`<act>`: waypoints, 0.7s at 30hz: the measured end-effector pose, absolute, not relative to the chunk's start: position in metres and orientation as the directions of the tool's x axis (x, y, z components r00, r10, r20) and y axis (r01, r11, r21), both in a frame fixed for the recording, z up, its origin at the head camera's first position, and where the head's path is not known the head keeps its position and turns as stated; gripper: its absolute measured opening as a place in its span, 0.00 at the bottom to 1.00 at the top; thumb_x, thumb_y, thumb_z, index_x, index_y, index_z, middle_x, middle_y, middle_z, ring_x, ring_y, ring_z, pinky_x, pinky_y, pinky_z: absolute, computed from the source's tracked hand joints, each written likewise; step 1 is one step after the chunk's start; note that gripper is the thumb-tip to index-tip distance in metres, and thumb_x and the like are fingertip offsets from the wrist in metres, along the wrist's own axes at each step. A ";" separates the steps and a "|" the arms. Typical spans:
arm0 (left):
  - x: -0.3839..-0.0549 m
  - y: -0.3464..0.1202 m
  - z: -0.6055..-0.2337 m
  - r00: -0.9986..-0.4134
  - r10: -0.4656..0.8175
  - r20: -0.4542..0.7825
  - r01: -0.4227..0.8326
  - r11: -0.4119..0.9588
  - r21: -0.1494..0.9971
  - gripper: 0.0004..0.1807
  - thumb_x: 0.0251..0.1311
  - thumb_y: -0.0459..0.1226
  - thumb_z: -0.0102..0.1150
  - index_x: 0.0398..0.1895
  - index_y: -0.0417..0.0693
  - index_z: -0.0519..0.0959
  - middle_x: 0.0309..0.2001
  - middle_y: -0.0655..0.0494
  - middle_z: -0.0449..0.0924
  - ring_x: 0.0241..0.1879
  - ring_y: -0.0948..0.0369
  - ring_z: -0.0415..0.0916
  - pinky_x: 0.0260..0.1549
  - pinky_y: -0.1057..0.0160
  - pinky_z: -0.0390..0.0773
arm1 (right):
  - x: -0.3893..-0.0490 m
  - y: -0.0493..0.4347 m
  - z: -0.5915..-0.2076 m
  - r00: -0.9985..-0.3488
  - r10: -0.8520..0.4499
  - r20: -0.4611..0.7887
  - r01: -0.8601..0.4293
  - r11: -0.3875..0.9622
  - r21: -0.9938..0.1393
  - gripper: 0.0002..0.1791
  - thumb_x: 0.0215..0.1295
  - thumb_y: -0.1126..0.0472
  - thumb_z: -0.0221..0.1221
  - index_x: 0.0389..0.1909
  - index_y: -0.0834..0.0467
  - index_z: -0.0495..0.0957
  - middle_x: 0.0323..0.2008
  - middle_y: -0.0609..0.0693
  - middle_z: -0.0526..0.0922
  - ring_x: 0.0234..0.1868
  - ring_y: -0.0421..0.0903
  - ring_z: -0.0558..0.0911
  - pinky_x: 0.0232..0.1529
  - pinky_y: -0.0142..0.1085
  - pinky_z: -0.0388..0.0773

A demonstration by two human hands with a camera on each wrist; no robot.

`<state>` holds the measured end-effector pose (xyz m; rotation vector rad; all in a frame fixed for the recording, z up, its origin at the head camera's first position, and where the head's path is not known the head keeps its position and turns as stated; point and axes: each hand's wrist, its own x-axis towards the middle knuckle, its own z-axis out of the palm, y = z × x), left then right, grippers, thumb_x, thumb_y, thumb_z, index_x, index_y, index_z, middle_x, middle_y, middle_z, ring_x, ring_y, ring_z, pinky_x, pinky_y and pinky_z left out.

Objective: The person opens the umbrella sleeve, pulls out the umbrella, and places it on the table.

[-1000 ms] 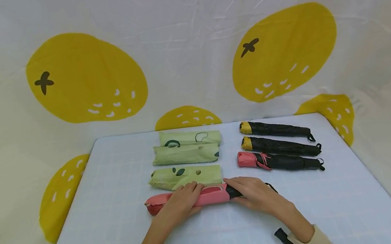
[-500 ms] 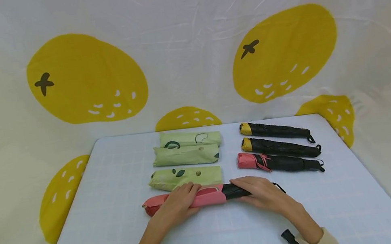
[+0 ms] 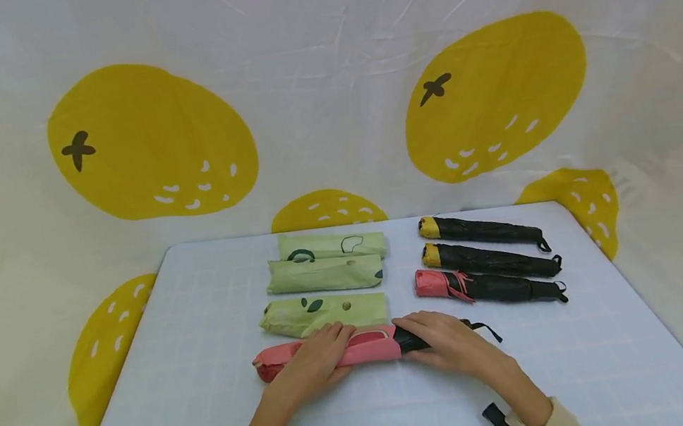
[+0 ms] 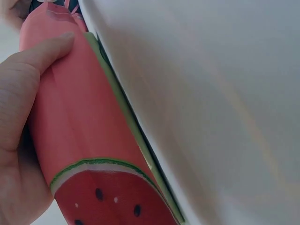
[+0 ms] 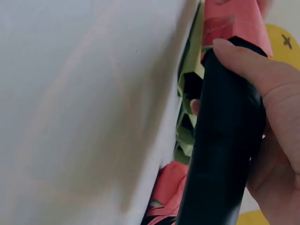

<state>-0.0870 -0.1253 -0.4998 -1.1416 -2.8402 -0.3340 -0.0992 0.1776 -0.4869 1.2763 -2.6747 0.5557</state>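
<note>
Together we curl our left hand (image 3: 315,362) round the soft pink sleeve (image 3: 367,347) and our right hand (image 3: 449,340) round the stiff black umbrella (image 5: 225,140) (light, slippery fabric), near the table (image 3: 176,375) edge.

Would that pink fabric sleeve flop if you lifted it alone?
Probably. The pink watermelon-print fabric sleeve looks thin and creased, so it would likely sag without the black folded umbrella inside. Filled, it looks round, so it might roll when pushed.
</note>
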 end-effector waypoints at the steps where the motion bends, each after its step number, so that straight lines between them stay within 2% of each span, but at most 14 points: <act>1: -0.086 -0.125 -0.500 -0.723 0.677 0.137 0.691 0.701 0.177 0.28 0.65 0.44 0.70 0.64 0.47 0.71 0.52 0.53 0.77 0.52 0.56 0.76 0.55 0.54 0.78 | -0.099 0.177 -0.487 -0.632 -0.729 0.264 -0.774 0.574 -0.269 0.32 0.61 0.56 0.74 0.65 0.60 0.77 0.53 0.52 0.85 0.52 0.49 0.84 0.52 0.46 0.83; 5: -0.085 -0.123 -0.498 -0.727 0.674 0.132 0.686 0.703 0.190 0.30 0.63 0.44 0.72 0.64 0.47 0.72 0.51 0.54 0.77 0.51 0.56 0.76 0.54 0.54 0.79 | -0.097 0.177 -0.488 -0.641 -0.726 0.250 -0.766 0.587 -0.261 0.30 0.61 0.56 0.73 0.63 0.60 0.79 0.51 0.51 0.85 0.50 0.47 0.85 0.49 0.44 0.84; 13: -0.084 -0.127 -0.496 -0.763 0.636 0.114 0.643 0.729 0.236 0.32 0.60 0.44 0.75 0.65 0.47 0.73 0.51 0.54 0.77 0.51 0.57 0.76 0.54 0.53 0.78 | -0.097 0.189 -0.487 -0.627 -0.713 0.315 -0.779 0.577 -0.246 0.30 0.58 0.53 0.75 0.60 0.58 0.82 0.50 0.49 0.87 0.49 0.46 0.87 0.45 0.44 0.85; 21: -0.085 -0.131 -0.497 -0.709 0.682 0.178 0.705 0.682 0.194 0.30 0.65 0.47 0.70 0.64 0.45 0.72 0.52 0.54 0.77 0.50 0.57 0.77 0.51 0.55 0.78 | -0.098 0.195 -0.487 -0.654 -0.703 0.280 -0.755 0.583 -0.301 0.28 0.59 0.54 0.75 0.60 0.58 0.82 0.49 0.48 0.87 0.49 0.45 0.86 0.47 0.45 0.84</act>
